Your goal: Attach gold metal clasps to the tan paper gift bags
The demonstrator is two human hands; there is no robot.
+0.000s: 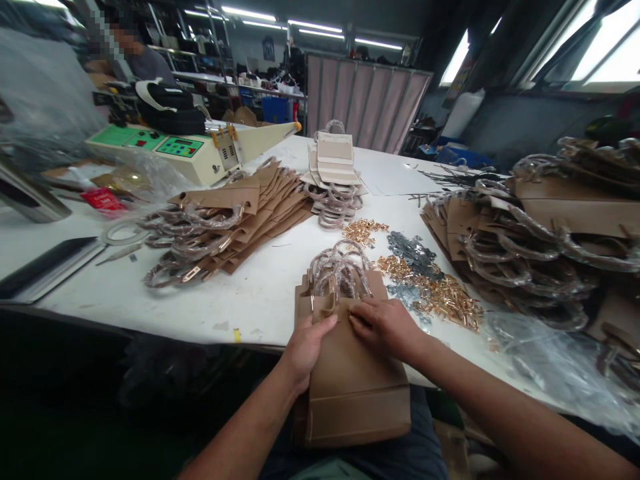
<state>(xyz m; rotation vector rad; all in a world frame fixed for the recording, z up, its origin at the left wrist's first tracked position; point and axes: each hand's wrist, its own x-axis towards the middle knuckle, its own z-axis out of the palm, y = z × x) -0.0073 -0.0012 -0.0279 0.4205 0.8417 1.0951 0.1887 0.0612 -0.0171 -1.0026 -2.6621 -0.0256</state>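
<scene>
A: You have a brown bag panel [357,380] in front of you, leaning over your lap at the near edge of the desk [280,273], with more pieces behind it. Your left hand [303,350] grips its left edge, thumb across the face.

B: Your right hand [387,327] lies against the panel's upper face, fingers curled inward. Whether they pinch anything small, I cannot tell; the knuckles hide it.

A: What might go wrong for you?

B: The panel overhangs the desk, so a loosened left grip could let it slip into your lap. The plastic-wrapped handles [345,263] bunch together above it and might snag. Loose gold-coloured metal fittings [450,300] and dark grey metal plates [410,253] lie near your right forearm; a careless sweep could scatter or mix them.

A: And around you?

B: The white desk carries brown stacks to the left [270,207] and right [540,233], cream pieces [335,157] farther back, and a cream machine [200,160] with green control panels. Beyond are strip lights, a pinkish curtain [367,100], bright windows at right, and another person [153,65] at far left.
</scene>
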